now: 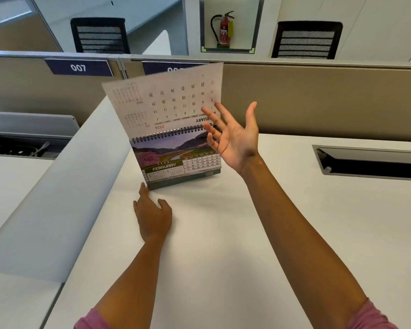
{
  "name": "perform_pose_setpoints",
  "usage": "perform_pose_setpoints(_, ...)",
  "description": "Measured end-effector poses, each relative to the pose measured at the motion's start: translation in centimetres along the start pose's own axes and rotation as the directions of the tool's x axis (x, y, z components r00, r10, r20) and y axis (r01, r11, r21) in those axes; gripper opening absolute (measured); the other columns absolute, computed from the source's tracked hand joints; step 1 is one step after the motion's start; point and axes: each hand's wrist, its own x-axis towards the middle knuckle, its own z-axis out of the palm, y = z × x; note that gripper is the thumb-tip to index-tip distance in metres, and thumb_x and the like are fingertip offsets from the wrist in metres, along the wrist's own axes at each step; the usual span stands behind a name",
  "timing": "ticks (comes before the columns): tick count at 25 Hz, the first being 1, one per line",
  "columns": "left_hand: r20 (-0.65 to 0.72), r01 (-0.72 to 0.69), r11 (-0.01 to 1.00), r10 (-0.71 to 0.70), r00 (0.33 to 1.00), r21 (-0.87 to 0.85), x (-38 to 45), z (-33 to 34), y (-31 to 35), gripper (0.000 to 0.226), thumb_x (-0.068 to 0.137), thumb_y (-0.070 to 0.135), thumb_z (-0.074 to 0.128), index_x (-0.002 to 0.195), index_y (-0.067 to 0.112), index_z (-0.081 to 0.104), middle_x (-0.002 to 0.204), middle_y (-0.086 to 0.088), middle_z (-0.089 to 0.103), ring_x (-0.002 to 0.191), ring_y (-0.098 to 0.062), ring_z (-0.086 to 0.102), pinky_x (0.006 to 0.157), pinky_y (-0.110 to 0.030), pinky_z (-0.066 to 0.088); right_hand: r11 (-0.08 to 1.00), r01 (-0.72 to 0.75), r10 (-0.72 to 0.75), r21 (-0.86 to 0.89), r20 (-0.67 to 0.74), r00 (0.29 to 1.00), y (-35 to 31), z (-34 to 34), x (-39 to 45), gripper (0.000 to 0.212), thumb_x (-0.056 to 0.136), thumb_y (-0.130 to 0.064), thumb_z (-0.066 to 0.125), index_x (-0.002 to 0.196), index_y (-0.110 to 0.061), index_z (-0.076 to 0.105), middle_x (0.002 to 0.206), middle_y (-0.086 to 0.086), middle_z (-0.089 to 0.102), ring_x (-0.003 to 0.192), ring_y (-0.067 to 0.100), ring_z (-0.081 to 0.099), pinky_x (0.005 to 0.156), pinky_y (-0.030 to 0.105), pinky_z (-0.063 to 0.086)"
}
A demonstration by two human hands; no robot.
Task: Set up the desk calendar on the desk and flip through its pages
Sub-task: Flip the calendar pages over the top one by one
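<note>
A spiral-bound desk calendar stands upright on the white desk, its front page showing a pink-flower landscape and FEBRUARY. One page stands lifted above the spiral, its printed grid upside down to me. My right hand is raised palm up with fingers spread, the fingertips touching the lifted page's right lower edge. My left hand lies flat on the desk, its fingertips against the calendar's lower left corner.
A rounded white divider panel runs along the desk's left side. A beige partition with number plates closes the back. A cable slot sits in the desk at right. Beyond are two chairs and a fire extinguisher.
</note>
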Motion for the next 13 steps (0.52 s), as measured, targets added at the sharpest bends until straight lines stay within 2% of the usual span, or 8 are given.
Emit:
perform_pose_setpoints(4, -0.017, -0.047, 0.999, 0.047, 0.999, 0.024, 0.0, 0.0, 0.0, 0.065, 0.096, 0.014, 0.052, 0.156, 0.026, 0.029, 0.147, -0.01, 0.053, 0.143, -0.038, 0.039, 0.116, -0.057, 0.036, 0.984, 0.008, -0.029, -0.176, -0.114, 0.993, 0.4, -0.8, 1.0, 0.075, 0.092, -0.07, 0.02, 0.146, -0.022, 0.04, 0.14, 0.0, 0.056, 0.103, 0.018, 0.062, 0.073, 0.026, 0.054)
perform_pose_setpoints(7, -0.019, -0.062, 0.998, 0.063, 0.998, 0.028, 0.0, 0.0, 0.0, 0.065, 0.097, 0.015, 0.05, 0.157, 0.026, 0.028, 0.145, -0.012, 0.054, 0.14, -0.038, 0.041, 0.116, -0.057, 0.036, 0.954, 0.026, -0.087, -0.298, -0.194, 0.977, 1.5, -1.8, 1.0, 0.053, 0.096, -0.06, 0.033, 0.132, -0.027, 0.053, 0.131, -0.006, 0.061, 0.103, 0.015, 0.063, 0.073, 0.024, 0.055)
perform_pose_setpoints(9, -0.027, -0.073, 0.997, 0.074, 0.997, 0.026, 0.0, -0.1, 0.0, 0.064, 0.097, 0.014, 0.05, 0.157, 0.025, 0.028, 0.144, -0.013, 0.055, 0.139, -0.038, 0.043, 0.117, -0.057, 0.036, 0.897, 0.032, -0.173, -0.44, -0.283, 0.943, 2.7, -2.9, 0.8, 0.037, 0.098, -0.046, 0.044, 0.125, -0.024, 0.059, 0.119, -0.009, 0.066, 0.099, 0.013, 0.064, 0.07, 0.02, 0.055)
perform_pose_setpoints(11, -0.031, -0.079, 0.997, 0.08, 0.996, 0.027, 0.0, -0.1, -0.1, 0.064, 0.097, 0.014, 0.05, 0.157, 0.025, 0.029, 0.143, -0.013, 0.055, 0.138, -0.037, 0.044, 0.117, -0.057, 0.036, 0.826, -0.012, -0.238, -0.563, -0.368, 0.899, 4.1, -4.3, 0.7, 0.031, 0.099, -0.035, 0.049, 0.124, -0.02, 0.057, 0.113, -0.007, 0.064, 0.105, 0.016, 0.061, 0.068, 0.017, 0.051)
perform_pose_setpoints(13, -0.041, -0.075, 0.996, 0.077, 0.996, 0.038, 0.0, 0.1, -0.1, 0.064, 0.097, 0.013, 0.05, 0.157, 0.026, 0.029, 0.141, -0.013, 0.057, 0.136, -0.037, 0.046, 0.116, -0.057, 0.037, 0.77, -0.101, -0.242, -0.631, -0.434, 0.868, 5.5, -5.6, 0.5, 0.031, 0.098, -0.03, 0.052, 0.128, -0.02, 0.05, 0.125, -0.001, 0.058, 0.113, 0.018, 0.055, 0.066, 0.013, 0.045)
